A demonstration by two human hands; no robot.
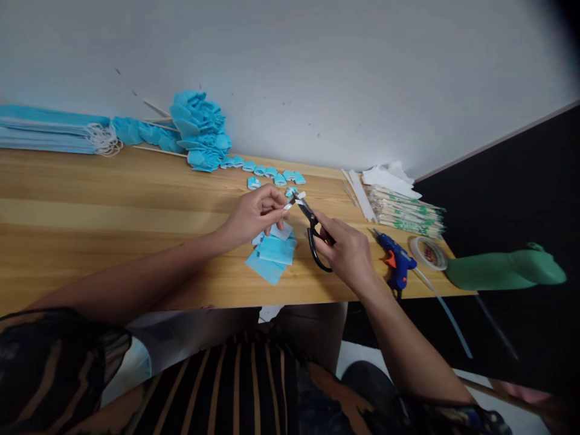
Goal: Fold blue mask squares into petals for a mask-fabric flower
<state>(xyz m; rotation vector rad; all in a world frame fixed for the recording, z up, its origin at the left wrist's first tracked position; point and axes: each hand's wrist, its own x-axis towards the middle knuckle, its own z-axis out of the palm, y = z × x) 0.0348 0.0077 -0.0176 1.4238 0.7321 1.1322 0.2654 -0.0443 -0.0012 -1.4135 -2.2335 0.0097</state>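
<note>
Head view shows the left hand (254,212) pinching a small white strip (288,206) between thumb and finger, while the right hand (348,246) grips black-handled scissors (312,219), blades at the strip. Just beneath, overlapping blue sheets (277,249) lie on the counter (136,193), left of a blue glue gun (397,261).

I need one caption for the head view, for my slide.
Right hand holds scissors at a white piece in the left hand, near blue sheets.

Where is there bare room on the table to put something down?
The widest bare patch lies between the mask stack and left forearm; a smaller one, between the scissors and white strips. The right end is crowded: glue gun, tape roll, packets, green bottle.
</note>
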